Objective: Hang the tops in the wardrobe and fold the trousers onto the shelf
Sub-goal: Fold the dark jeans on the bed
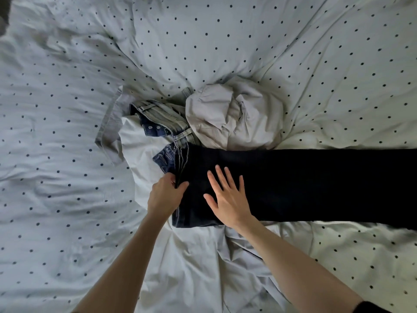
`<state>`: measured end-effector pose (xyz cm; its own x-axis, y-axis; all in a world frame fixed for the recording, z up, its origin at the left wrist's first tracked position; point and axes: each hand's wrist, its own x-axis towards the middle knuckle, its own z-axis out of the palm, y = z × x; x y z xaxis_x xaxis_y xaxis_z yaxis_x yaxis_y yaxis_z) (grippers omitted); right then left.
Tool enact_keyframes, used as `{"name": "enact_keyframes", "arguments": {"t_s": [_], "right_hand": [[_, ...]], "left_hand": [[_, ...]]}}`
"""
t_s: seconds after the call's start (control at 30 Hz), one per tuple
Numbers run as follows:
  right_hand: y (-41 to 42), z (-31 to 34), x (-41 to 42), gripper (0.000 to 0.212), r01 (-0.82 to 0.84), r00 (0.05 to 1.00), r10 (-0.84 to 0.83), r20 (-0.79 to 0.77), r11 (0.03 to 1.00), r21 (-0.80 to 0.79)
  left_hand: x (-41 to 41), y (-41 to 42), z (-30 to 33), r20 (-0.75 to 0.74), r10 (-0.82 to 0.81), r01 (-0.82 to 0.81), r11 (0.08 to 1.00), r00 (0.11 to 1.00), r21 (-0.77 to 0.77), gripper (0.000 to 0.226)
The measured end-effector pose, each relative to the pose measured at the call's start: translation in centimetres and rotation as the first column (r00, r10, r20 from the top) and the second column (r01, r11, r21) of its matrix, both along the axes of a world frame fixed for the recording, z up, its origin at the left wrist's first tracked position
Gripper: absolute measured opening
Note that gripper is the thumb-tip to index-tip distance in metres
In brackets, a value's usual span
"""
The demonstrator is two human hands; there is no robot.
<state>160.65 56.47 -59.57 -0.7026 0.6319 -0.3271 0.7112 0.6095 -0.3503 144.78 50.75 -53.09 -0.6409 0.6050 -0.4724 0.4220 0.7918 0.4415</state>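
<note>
Dark blue jeans (316, 184) lie flat across the bed, legs laid one on the other and running off the right edge, waistband at the left. My left hand (165, 195) pinches the waistband edge with thumb on top. My right hand (228, 197) lies flat on the seat of the jeans with its fingers spread. Behind the waistband sits a second, lighter pair of jeans (162, 123), crumpled, and beside it a bunched beige garment (234, 116). A light grey top (135, 143) lies spread under the pile.
All of it rests on a bed with a pale duvet (67, 177) dotted with dark spots, creased around the clothes. Open duvet stretches to the left, far side and near right. No wardrobe or shelf is in view.
</note>
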Motion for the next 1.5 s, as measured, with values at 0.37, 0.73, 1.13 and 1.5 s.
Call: {"name": "enact_keyframes", "arguments": {"t_s": [0.37, 0.73, 1.13, 1.5], "right_hand": [[5.4, 7.6, 12.6, 0.050, 0.486, 0.416, -0.907, -0.065, 0.282, -0.828], [7.9, 3.5, 19.0, 0.046, 0.535, 0.740, -0.672, -0.038, 0.621, -0.572], [8.3, -4.1, 12.9, 0.056, 0.000, 0.997, -0.011, 0.072, 0.989, 0.151], [12.8, -6.1, 9.4, 0.049, -0.416, 0.906, 0.376, 0.193, 0.876, 0.246]], "left_hand": [[11.2, 8.4, 6.4, 0.050, -0.241, 0.224, 0.949, 0.969, 0.224, 0.013], [18.2, 7.8, -2.5, 0.031, -0.170, 0.162, 0.969, 0.985, 0.187, 0.044], [18.4, 2.5, -8.9, -0.136, -0.332, 0.326, 0.943, 0.933, -0.069, 0.063], [18.5, 1.6, -10.7, -0.209, -0.464, 0.420, 0.880, 0.861, -0.221, 0.061]]}}
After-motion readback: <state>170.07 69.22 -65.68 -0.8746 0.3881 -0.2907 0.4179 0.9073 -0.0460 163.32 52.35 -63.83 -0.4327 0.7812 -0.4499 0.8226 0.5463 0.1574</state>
